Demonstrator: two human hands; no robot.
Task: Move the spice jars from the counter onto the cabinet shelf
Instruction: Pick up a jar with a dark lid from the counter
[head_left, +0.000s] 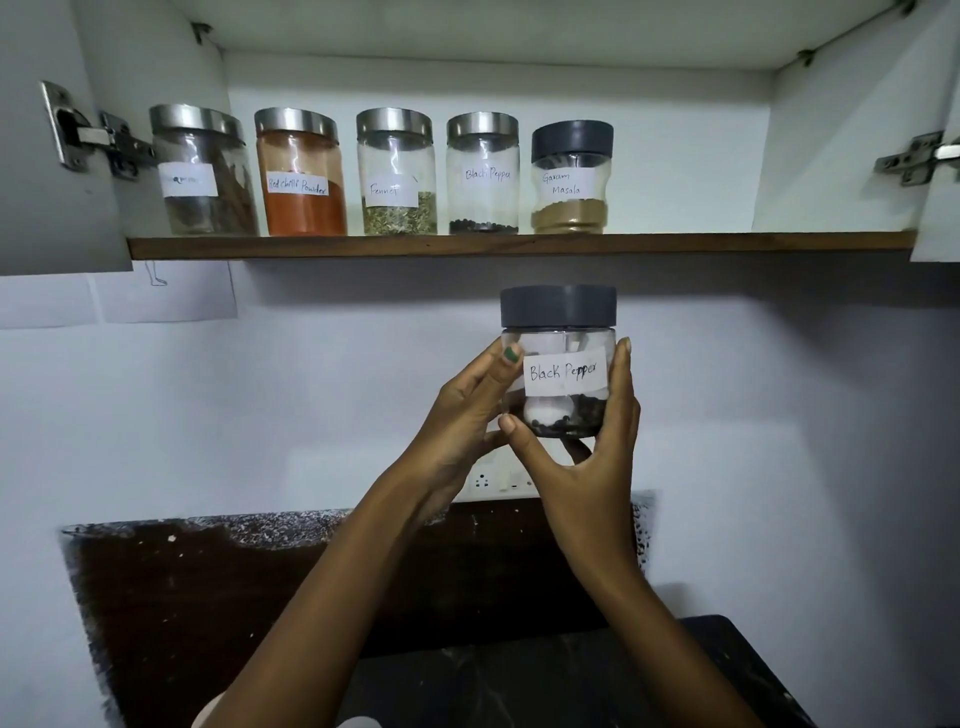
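1. Progress: five labelled spice jars (384, 174) stand in a row on the cabinet shelf (519, 245), filling its left and middle; the right end is bare.
2. Outstanding: one dark-lidded "Black Pepper" jar (561, 364) is held upright below the shelf edge, not yet shelved.
3. Worktop (545, 675): no further jars visible.
4. Hands: left hand (457, 426) and right hand (587, 457), both raised, clasp the jar's opposite sides.

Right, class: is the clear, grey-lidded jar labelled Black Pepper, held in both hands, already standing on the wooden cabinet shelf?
No: the grey-lidded Black Pepper jar is held below the wooden shelf by the left hand and right hand.
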